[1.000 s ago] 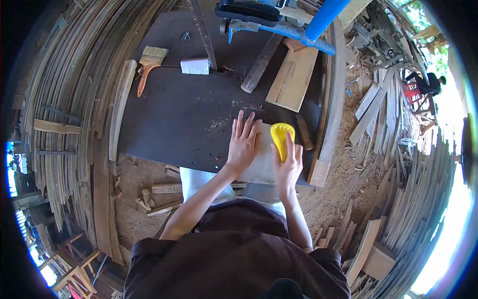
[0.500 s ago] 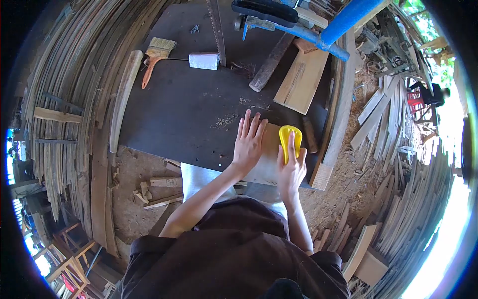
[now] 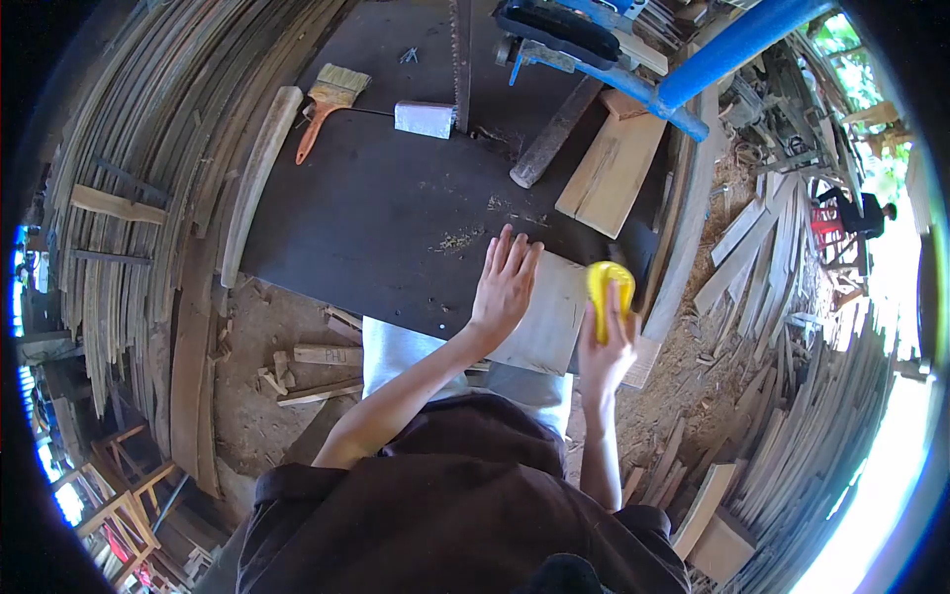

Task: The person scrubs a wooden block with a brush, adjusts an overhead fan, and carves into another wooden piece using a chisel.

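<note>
A pale wooden board (image 3: 545, 315) lies at the near edge of the dark tabletop. My left hand (image 3: 505, 287) rests flat on the board's left part, fingers stretched out and slightly apart. My right hand (image 3: 607, 348) grips a yellow sanding block (image 3: 612, 284), the index finger laid along its top. Block and right hand are now just past the board's right edge and a little blurred. The block's underside is hidden. Some sawdust (image 3: 457, 242) is scattered on the tabletop beyond my left hand.
On the dark tabletop (image 3: 346, 213) lie a paintbrush (image 3: 332, 99), a saw blade (image 3: 461, 64), a hammer (image 3: 554, 139) and a plank (image 3: 616, 176). A blue metal frame (image 3: 683, 94) juts in at top right. Stacked wood strips flank both sides; a person (image 3: 863, 213) is far right.
My right hand has moved the sanding block to the right, off the board's surface to beyond its right edge. My left hand stays on the board. The view has shifted slightly.
</note>
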Available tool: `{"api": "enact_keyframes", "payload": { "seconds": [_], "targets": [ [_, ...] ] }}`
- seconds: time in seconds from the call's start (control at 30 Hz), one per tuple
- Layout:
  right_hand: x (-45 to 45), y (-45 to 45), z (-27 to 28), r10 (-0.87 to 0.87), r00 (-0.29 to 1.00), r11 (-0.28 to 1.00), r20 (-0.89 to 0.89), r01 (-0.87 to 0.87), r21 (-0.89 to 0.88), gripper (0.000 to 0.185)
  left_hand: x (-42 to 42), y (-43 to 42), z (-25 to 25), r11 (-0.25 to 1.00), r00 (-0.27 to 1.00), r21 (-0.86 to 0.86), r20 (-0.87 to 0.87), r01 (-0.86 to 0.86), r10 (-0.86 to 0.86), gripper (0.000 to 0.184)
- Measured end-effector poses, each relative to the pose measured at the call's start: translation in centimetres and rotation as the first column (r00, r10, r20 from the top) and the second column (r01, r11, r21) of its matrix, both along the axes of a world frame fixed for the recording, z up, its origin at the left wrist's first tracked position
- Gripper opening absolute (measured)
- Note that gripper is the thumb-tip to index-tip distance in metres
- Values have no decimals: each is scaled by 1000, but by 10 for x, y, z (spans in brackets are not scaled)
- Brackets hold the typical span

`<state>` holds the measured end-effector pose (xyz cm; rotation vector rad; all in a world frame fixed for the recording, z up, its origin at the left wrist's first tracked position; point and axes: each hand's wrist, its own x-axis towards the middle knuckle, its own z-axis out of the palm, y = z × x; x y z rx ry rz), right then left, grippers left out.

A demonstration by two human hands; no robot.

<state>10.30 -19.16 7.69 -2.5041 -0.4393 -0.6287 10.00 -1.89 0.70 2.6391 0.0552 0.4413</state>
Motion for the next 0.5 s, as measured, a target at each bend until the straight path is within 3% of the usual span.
{"api": "enact_keyframes", "payload": {
  "seconds": [0.07, 0.17, 0.3, 0.43, 0.5],
  "targets": [
    [-1, -11, 16, -105, 990, 994, -97, 106, 10, 47, 0, 1, -1, 999, 1000, -35, 16, -1, 1, 44],
    [4, -6, 24, 14, 1000, 1000, -8, -14, -2, 51, -1, 1, 1, 998, 999, -62, 40, 22, -20, 43],
    [4, 8, -10, 122, 992, 970, -42, -128, -208, 47, 0, 3, 3, 999, 999, -24, -4, 32, -32, 42],
    [18, 14, -6, 5, 999, 947, 46, 10, -322, 47, -1, 3, 2, 998, 999, -51, 6, 35, -35, 42],
    [20, 15, -2, -3, 999, 957, 40, 14, -290, 50, 1, 2, 2, 998, 999, -52, 26, 24, -23, 43]
  ]
}}
